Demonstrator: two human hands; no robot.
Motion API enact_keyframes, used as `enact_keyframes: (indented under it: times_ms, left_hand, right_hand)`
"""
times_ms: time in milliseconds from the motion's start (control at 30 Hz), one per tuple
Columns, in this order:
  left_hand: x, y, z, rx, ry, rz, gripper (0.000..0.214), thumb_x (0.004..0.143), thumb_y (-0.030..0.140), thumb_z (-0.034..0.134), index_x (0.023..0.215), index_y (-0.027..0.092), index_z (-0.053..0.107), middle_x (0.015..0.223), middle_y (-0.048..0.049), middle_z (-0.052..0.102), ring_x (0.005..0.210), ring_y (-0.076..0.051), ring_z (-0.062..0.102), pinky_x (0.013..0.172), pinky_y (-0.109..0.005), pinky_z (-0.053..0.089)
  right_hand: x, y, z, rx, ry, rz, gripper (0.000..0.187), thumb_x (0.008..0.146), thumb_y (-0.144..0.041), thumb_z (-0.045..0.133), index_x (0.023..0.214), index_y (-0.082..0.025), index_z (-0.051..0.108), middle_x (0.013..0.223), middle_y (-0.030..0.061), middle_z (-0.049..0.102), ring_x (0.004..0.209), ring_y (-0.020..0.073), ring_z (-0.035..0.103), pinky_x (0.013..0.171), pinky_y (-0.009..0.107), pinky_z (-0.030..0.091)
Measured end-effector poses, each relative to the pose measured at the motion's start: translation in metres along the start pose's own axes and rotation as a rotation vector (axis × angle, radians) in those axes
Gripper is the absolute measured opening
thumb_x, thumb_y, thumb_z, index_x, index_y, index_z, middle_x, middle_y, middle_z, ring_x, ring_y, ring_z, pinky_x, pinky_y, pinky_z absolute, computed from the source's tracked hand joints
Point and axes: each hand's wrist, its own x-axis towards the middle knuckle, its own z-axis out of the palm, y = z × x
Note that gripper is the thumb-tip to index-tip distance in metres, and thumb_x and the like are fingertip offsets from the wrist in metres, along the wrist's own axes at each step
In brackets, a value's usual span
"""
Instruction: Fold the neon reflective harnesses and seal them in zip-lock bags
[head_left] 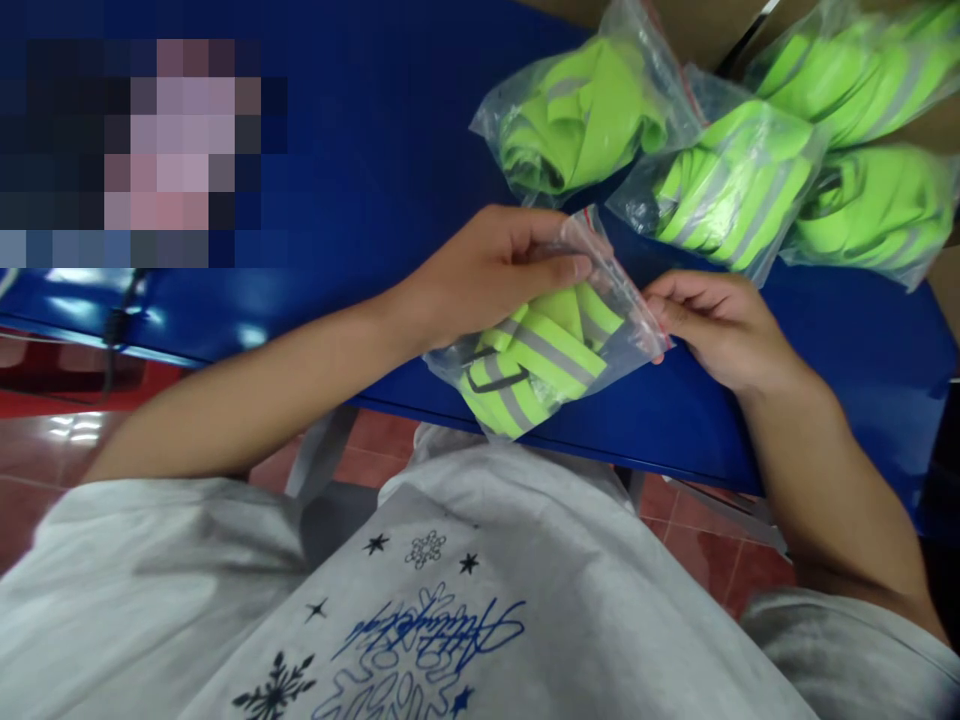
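Observation:
A clear zip bag [540, 355] holding a folded neon-yellow reflective strap with grey bands lies at the near edge of the blue table [352, 150]. My left hand [487, 270] pinches the bag's top seal near its red strip. My right hand [720, 325] grips the same seal at its right end. Both hands hold the bag between them, fingers closed on the plastic.
Several more clear bags of neon-yellow straps [581, 120] [731, 180] [877, 205] lie in a pile at the back right of the table, some on a cardboard surface [930, 135]. A red tiled floor [697, 545] shows below the table edge.

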Motion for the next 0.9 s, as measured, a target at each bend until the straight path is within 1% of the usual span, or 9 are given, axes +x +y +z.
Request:
enact_keyframes:
  times_ms: [100, 133, 233, 300, 467, 600, 700, 833, 900]
  left_hand:
    - [0.001, -0.001, -0.004, -0.020, -0.100, 0.018, 0.017, 0.098, 0.025, 0.073, 0.110, 0.020, 0.082, 0.105, -0.0046, 0.082, 0.098, -0.017, 0.077, 0.085, -0.023, 0.059]
    - [0.001, 0.000, -0.005, -0.048, -0.103, 0.004, 0.017, 0.099, 0.023, 0.071, 0.111, 0.019, 0.082, 0.107, -0.0049, 0.082, 0.097, -0.016, 0.076, 0.085, -0.022, 0.059]
    - [-0.001, 0.003, -0.003, -0.133, -0.083, -0.062, 0.017, 0.100, 0.017, 0.067, 0.111, 0.014, 0.080, 0.108, -0.0077, 0.082, 0.092, -0.015, 0.077, 0.083, -0.024, 0.061]
    - [-0.001, 0.005, -0.002, -0.151, -0.054, -0.093, 0.017, 0.102, 0.018, 0.066, 0.111, 0.011, 0.079, 0.107, -0.0086, 0.082, 0.090, -0.016, 0.077, 0.082, -0.025, 0.063]
    - [-0.001, 0.008, -0.004, -0.111, 0.019, -0.032, 0.021, 0.104, 0.022, 0.065, 0.109, 0.008, 0.079, 0.103, -0.0066, 0.082, 0.087, -0.015, 0.078, 0.082, -0.024, 0.064]
    - [0.000, 0.010, -0.007, -0.130, 0.079, -0.014, 0.023, 0.106, 0.024, 0.063, 0.112, 0.008, 0.079, 0.096, -0.0039, 0.080, 0.082, -0.013, 0.076, 0.074, -0.021, 0.062]
    - [0.000, 0.012, -0.006, -0.152, 0.086, 0.001, 0.023, 0.107, 0.022, 0.060, 0.109, 0.008, 0.078, 0.096, -0.0031, 0.080, 0.085, -0.012, 0.076, 0.079, -0.020, 0.062]
    - [-0.001, 0.011, -0.002, -0.171, 0.067, 0.036, 0.025, 0.109, 0.022, 0.056, 0.108, 0.010, 0.079, 0.095, -0.0024, 0.079, 0.083, -0.011, 0.075, 0.076, -0.017, 0.061]
    - [-0.001, 0.010, 0.000, -0.175, 0.061, 0.033, 0.025, 0.108, 0.024, 0.058, 0.107, 0.011, 0.079, 0.096, -0.0042, 0.080, 0.083, -0.013, 0.075, 0.075, -0.018, 0.061]
  right_hand:
    - [0.001, 0.000, 0.002, 0.019, 0.029, -0.015, 0.026, 0.093, -0.041, 0.081, 0.089, -0.016, 0.076, 0.065, -0.0015, 0.067, 0.054, 0.0061, 0.059, 0.050, 0.016, 0.049]
    - [0.001, 0.000, 0.002, 0.023, 0.036, -0.017, 0.026, 0.093, -0.040, 0.081, 0.090, -0.015, 0.076, 0.065, -0.0018, 0.067, 0.053, 0.0055, 0.059, 0.050, 0.015, 0.049]
    - [0.000, -0.003, 0.000, 0.031, 0.012, -0.025, 0.031, 0.094, -0.046, 0.080, 0.093, -0.015, 0.077, 0.067, -0.0015, 0.067, 0.055, 0.0050, 0.061, 0.051, 0.014, 0.051]
    - [-0.001, -0.006, -0.003, 0.002, -0.035, -0.025, 0.034, 0.092, -0.049, 0.081, 0.095, -0.015, 0.077, 0.071, -0.0004, 0.070, 0.057, 0.0059, 0.063, 0.052, 0.014, 0.054]
    - [-0.003, -0.011, -0.011, -0.104, -0.121, 0.014, 0.031, 0.084, -0.041, 0.089, 0.083, -0.016, 0.071, 0.069, -0.0005, 0.071, 0.053, 0.0059, 0.063, 0.048, 0.013, 0.053]
    - [-0.002, -0.006, -0.012, -0.054, -0.065, -0.053, 0.029, 0.089, -0.042, 0.084, 0.083, -0.017, 0.071, 0.072, -0.0006, 0.073, 0.056, 0.0064, 0.065, 0.051, 0.015, 0.055]
    - [-0.002, -0.001, -0.012, -0.033, 0.003, -0.117, 0.025, 0.090, -0.040, 0.084, 0.084, -0.018, 0.073, 0.074, -0.0006, 0.074, 0.059, 0.0075, 0.067, 0.052, 0.016, 0.056]
    - [-0.001, 0.006, -0.011, -0.099, 0.078, -0.244, 0.024, 0.089, -0.036, 0.085, 0.080, -0.019, 0.070, 0.069, -0.0031, 0.069, 0.054, 0.0050, 0.061, 0.049, 0.016, 0.049]
    - [-0.001, 0.008, -0.011, -0.149, 0.067, -0.280, 0.028, 0.090, -0.038, 0.084, 0.078, -0.019, 0.067, 0.068, -0.0034, 0.067, 0.052, 0.0048, 0.059, 0.048, 0.017, 0.046]
